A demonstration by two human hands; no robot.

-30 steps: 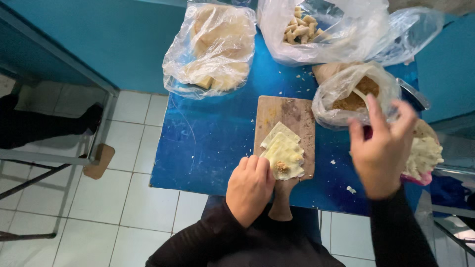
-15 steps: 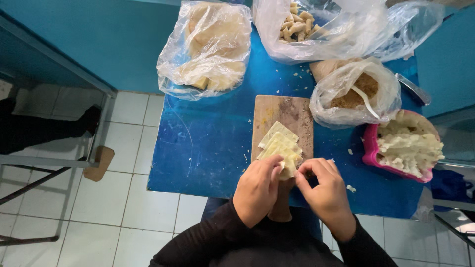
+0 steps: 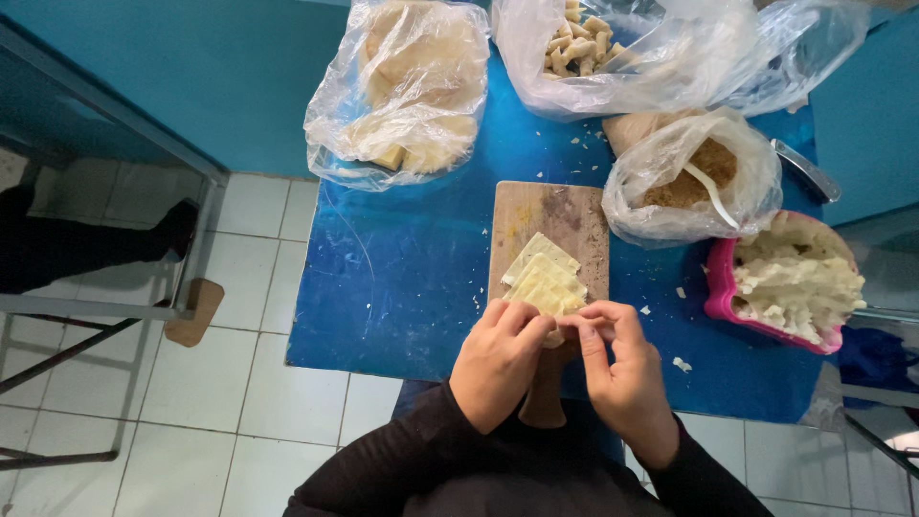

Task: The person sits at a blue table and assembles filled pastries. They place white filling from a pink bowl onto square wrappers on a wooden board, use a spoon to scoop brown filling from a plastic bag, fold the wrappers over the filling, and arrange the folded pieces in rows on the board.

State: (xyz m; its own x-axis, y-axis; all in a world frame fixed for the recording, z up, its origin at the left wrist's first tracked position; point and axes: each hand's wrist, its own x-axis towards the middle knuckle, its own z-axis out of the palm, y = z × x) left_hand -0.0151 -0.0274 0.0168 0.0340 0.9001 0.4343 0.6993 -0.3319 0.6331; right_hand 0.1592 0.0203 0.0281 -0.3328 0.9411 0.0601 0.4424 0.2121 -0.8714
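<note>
A: Where is the dough sheet (image 3: 544, 284)?
B: On the wooden board (image 3: 550, 215), near edge of the blue tabletop (image 3: 402, 278).
A: Fingers?
B: Left hand (image 3: 498, 362) and right hand (image 3: 622, 375) both pinch its near corner.

The pale yellow square dough sheet (image 3: 546, 282) lies on a light brown wooden cutting board (image 3: 550, 215) over the glossy blue surface (image 3: 402, 278). The scalloped pink plastic bowl (image 3: 720, 297) holds off-white shreds. The floor tiles (image 3: 258, 383) are white.

Three clear plastic bags (image 3: 402, 96) (image 3: 670, 57) (image 3: 689, 177) along table's far edge.
</note>
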